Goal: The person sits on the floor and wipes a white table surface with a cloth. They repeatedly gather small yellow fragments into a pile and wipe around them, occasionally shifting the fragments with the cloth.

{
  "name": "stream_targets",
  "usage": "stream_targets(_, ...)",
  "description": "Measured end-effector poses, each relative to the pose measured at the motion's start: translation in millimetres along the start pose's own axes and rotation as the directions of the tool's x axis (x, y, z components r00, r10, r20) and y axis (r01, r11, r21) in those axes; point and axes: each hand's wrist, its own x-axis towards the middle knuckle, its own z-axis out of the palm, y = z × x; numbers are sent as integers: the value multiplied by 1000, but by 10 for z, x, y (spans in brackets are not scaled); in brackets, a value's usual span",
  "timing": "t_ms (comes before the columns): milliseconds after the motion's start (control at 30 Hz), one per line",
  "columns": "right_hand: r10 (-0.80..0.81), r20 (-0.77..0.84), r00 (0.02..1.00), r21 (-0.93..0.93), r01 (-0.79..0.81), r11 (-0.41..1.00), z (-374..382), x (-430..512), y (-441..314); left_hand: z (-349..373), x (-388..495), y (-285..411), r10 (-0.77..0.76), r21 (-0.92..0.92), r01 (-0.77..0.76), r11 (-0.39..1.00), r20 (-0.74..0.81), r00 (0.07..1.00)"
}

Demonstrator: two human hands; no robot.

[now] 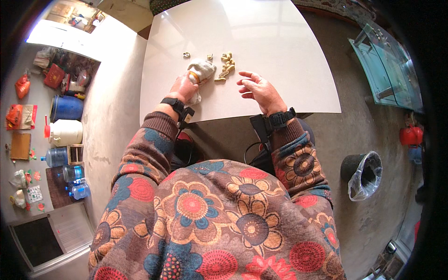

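Note:
My left hand (184, 88) grips a whitish cloth bundle (203, 68) with an orange band or edge. The bundle rests low over the white table (280, 66), and part of it is hidden under my fingers. Just right of it lies a small pile of unshelled peanuts (228, 65). Two small pieces lie apart near the bundle: one resembling a peanut shell (187, 55) to its upper left, the other a peanut or shell piece (210, 56) above it. My right hand (260, 91) hovers to the right of the peanuts, fingers apart, holding nothing.
The near table edge (227, 117) runs below my wrists. A lined waste bin (350, 168) stands on the floor at right, below a glass table (388, 66). Along the left wall are a blue barrel (67, 108), a white barrel (66, 133) and several water bottles (56, 157).

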Motion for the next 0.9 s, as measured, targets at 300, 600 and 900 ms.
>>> stream_targets(300, -14, 7, 1000, -15, 14, 1000, -11, 10, 23, -14, -223, -819, -144, -34, 140, 990, -146, 979)
stream_targets(600, -2, -8, 1000, -48, 2, 999, 5, 20, 34, -151, -286, -1456, -136, -806, 116, 580, 44, 990)
stream_targets(900, 14, 18, 1000, -75, -13, 997, 15, 17, 51, -281, -364, -1690, -231, -905, 218, 364, 139, 963)
